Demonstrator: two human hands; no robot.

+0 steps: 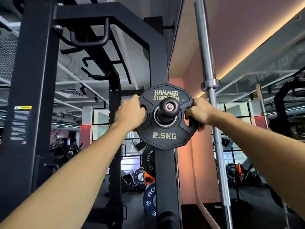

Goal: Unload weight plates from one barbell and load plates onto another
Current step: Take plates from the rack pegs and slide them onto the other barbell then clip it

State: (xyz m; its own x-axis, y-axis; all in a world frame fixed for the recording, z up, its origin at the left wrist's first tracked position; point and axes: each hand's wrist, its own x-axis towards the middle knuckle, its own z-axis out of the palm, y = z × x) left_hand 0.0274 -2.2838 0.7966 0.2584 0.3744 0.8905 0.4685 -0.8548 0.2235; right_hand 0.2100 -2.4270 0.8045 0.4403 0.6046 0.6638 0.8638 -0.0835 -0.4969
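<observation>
While your left hand (130,113) and right hand (198,113) each grip an edge of the small plate (165,134), fingers hooked through its side slots, the plate sits between them on a black peg (167,108) of the rack post (165,171). If you pull harder on one side, I'd expect the bore to cock and bind on the peg. Just beyond your right hand stands an upright bar (209,66); a wide swing could knock it. Larger plates (149,198) hang below.

Upright barbell (209,100) (right side) beside hands (198,113)
</observation>
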